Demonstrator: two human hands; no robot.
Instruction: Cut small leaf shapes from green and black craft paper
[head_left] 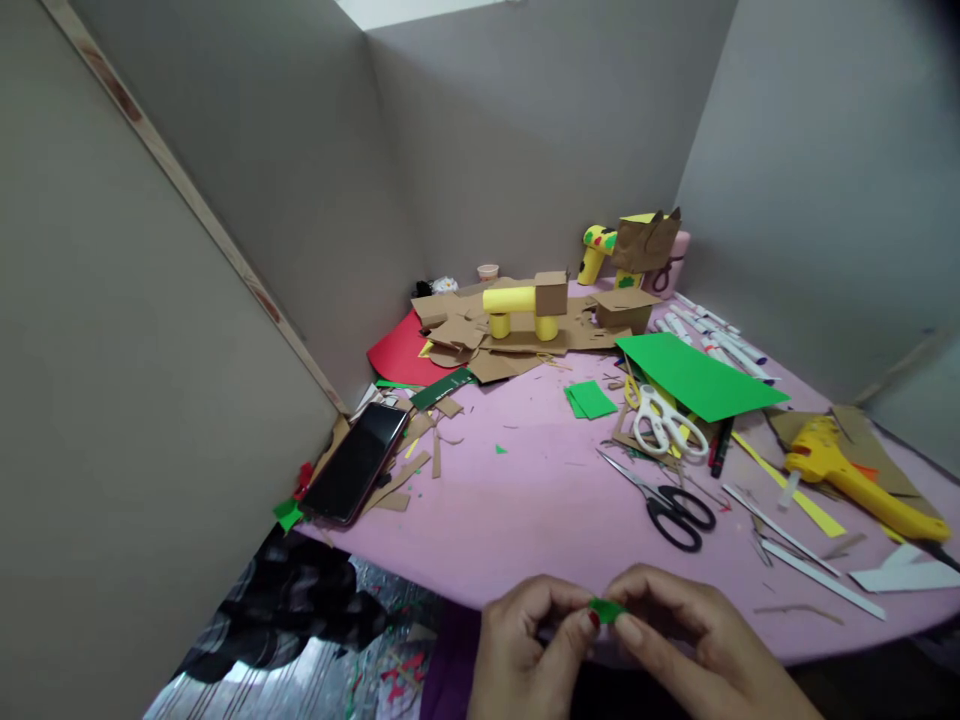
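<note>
Both hands meet at the table's near edge, low in the view. A small piece of green paper (606,609) is pinched between them. My left hand (529,645) holds its left end between thumb and finger, and my right hand (686,640) grips the right end. Beyond the hands lie black-handled scissors (675,508) with their blades slightly apart. White-handled scissors (664,425) rest farther back, beside a large green sheet (697,375). Two or more small green squares (591,400) overlap near the table's middle.
A yellow glue gun (862,480) lies at right, with white strips (821,580) before it. A phone (356,465) sits at the left edge among cardboard scraps. At the back stand a yellow tube figure with a cardboard head (517,302), a spotted figure (600,240) and several markers (724,340).
</note>
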